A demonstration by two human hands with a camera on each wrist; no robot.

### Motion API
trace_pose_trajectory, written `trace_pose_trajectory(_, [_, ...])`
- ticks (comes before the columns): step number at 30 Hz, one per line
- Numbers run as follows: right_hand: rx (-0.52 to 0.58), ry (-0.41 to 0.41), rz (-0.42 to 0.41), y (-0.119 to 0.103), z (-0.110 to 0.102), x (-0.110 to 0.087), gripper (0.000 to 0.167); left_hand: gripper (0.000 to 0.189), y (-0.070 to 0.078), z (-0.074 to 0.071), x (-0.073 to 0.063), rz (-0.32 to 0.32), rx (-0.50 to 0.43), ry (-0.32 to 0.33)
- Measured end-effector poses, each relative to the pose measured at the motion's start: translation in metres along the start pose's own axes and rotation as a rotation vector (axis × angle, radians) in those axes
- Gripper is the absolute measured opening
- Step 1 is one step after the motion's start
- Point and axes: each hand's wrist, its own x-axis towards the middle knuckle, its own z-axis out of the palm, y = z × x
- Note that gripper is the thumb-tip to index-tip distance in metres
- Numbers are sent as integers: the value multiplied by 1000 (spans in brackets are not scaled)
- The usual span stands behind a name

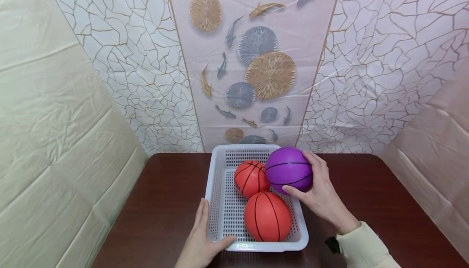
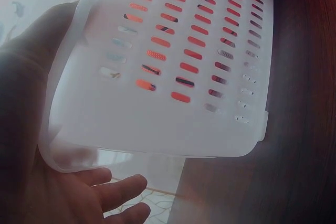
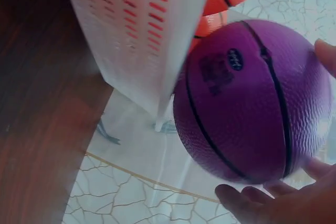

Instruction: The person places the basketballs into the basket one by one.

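A light grey perforated plastic basket (image 1: 220,150) sits on the table with two red-orange balls marked with black basketball lines inside: a smaller ball (image 1: 250,179) and a larger ball (image 1: 267,217) by the front right. My right hand (image 1: 324,194) grips a purple ball (image 1: 289,168), also black-lined, over the basket's right rim; thumb and fingers spread around its right side. In the right wrist view the purple ball (image 3: 247,103) overlaps the basket's edge. My left hand (image 1: 199,235) rests at the front left corner, thumb across the front rim, fingers extended along the left side.
The dark brown table (image 1: 165,203) extends on both sides of the basket. Behind it hangs a patterned wall covering (image 1: 271,113) with fish and round motifs. Cream padded panels (image 1: 66,137) flank the table on the left and right.
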Motion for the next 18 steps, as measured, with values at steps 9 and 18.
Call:
trace_pose_trajectory(9, [-6,-32,3,-5,-1,0,95,124,1,0,0,-10,-4,-5])
trace_pose_trajectory(18, [30,-71,26,-4,1,0,75,123,0,0,0,2,9,9])
